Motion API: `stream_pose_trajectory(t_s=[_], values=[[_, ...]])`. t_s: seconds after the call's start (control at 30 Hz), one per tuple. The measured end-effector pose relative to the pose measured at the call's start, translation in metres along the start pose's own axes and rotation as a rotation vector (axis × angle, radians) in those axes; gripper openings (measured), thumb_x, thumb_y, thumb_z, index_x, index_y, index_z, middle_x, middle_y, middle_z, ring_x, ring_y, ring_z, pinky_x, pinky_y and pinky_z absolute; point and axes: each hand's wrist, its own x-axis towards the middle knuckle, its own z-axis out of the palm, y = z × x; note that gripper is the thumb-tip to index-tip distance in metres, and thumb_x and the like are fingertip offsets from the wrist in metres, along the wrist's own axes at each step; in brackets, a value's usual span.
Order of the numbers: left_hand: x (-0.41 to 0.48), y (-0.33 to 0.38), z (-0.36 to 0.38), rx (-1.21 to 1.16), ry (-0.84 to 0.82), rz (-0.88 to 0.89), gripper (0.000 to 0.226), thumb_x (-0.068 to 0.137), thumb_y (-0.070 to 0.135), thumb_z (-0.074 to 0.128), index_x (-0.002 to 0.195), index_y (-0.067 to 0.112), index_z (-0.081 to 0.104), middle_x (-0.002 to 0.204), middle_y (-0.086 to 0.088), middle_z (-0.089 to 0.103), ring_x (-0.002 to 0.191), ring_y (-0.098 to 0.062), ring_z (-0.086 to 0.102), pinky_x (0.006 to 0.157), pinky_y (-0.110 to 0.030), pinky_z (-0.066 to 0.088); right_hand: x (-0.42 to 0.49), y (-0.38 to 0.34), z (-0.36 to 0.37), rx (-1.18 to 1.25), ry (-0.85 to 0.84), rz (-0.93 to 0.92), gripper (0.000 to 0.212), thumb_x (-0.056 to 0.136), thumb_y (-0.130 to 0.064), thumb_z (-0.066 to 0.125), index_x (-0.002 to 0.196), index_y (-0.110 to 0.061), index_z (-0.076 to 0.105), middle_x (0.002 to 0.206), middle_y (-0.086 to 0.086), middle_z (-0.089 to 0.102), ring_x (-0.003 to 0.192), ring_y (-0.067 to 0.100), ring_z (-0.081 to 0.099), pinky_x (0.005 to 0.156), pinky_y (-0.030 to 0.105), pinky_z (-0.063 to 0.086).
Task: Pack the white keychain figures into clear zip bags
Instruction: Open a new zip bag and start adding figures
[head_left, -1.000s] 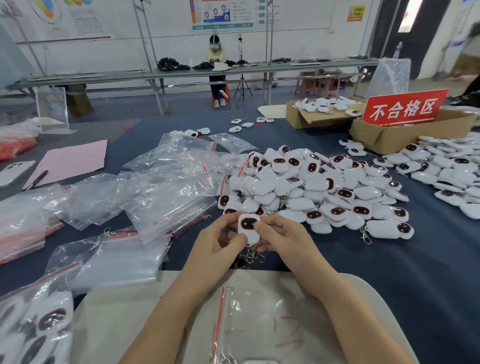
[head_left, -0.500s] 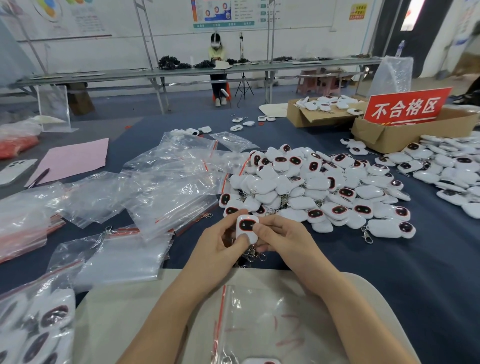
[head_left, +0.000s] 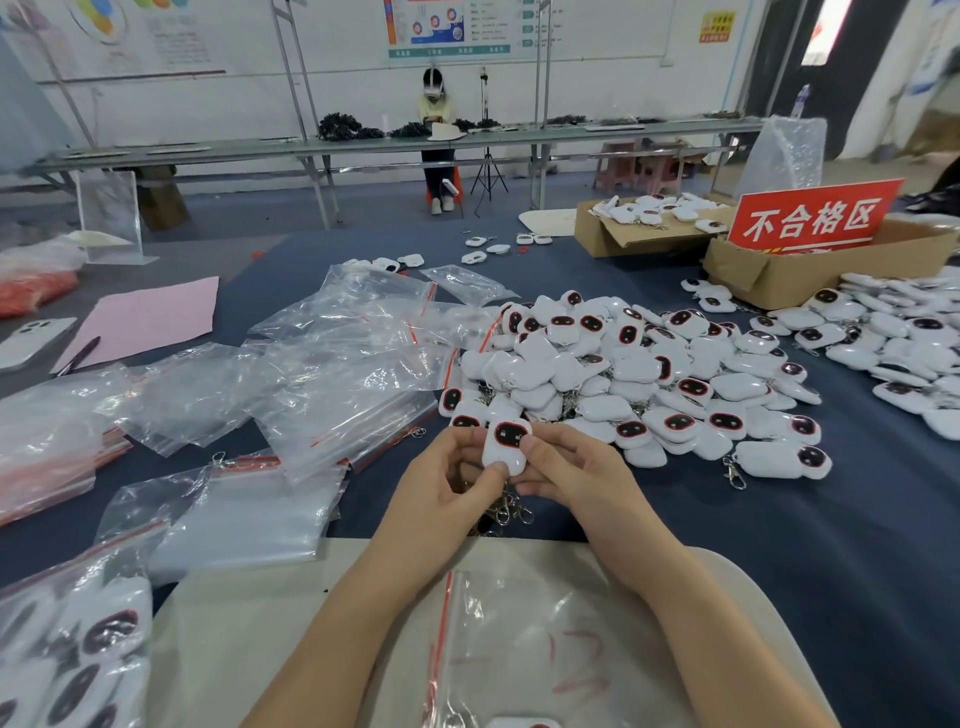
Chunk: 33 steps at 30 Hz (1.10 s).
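Left hand (head_left: 447, 483) and right hand (head_left: 566, 473) still pinch one glossy white plastic keychain figure with a dark, red-rimmed face (head_left: 506, 444), barely shifted above the blue tablecloth (head_left: 779, 545), so it seems not yet ready for the clear red-striped zip bag (head_left: 519, 649) below.

What looks like a pen (head_left: 78, 356) lies on the pink paper's (head_left: 150, 317) edge.

Zip bags (head_left: 332, 384) left of figure pile (head_left: 639, 374)
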Motion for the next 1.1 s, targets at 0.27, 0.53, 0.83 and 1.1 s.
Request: stream_pose_trajectory(t_s=[0.27,0.53,0.83,1.1], values=[[-0.004,-0.001,0.003,0.208,0.126,0.194,0.036,0.09,0.002,0.067,0.097,0.037,0.064,0.103,0.01,0.065,0.095,-0.011,0.063,0.075,-0.013,0.046,0.0,0.006,0.001,-0.153,-0.076,-0.059,0.032,0.093,-0.004,0.065,0.117,-0.025,0.068,0.108,-0.001,0.076,0.105,0.015,0.07,0.095,0.034,0.055],[-0.003,-0.002,0.003,0.228,0.151,0.198,0.035,0.09,0.003,0.067,0.096,0.037,0.062,0.101,0.014,0.065,0.091,-0.008,0.062,0.073,-0.012,0.046,-0.001,0.003,0.001,-0.178,-0.056,-0.098,0.032,0.092,-0.005,0.067,0.115,-0.028,0.069,0.107,-0.006,0.076,0.099,0.01,0.071,0.084,0.022,0.055],[-0.001,-0.001,-0.004,-0.046,-0.015,0.074,0.021,0.085,0.012,0.064,0.085,0.031,0.055,0.08,0.005,0.067,0.068,-0.005,0.052,0.063,-0.013,0.044,-0.005,0.001,0.009,-0.197,-0.088,-0.179,0.034,0.089,0.0,0.071,0.111,-0.026,0.071,0.109,-0.008,0.075,0.108,0.007,0.067,0.089,0.022,0.054],[0.0,-0.004,-0.006,-0.101,-0.038,0.056,0.022,0.085,0.015,0.069,0.082,0.029,0.052,0.106,-0.015,0.07,0.093,-0.021,0.062,0.087,-0.043,0.051,-0.008,-0.002,0.009,-0.151,-0.122,-0.171,0.041,0.089,0.001,0.07,0.108,-0.035,0.073,0.112,-0.005,0.075,0.107,0.012,0.069,0.086,0.024,0.055]])
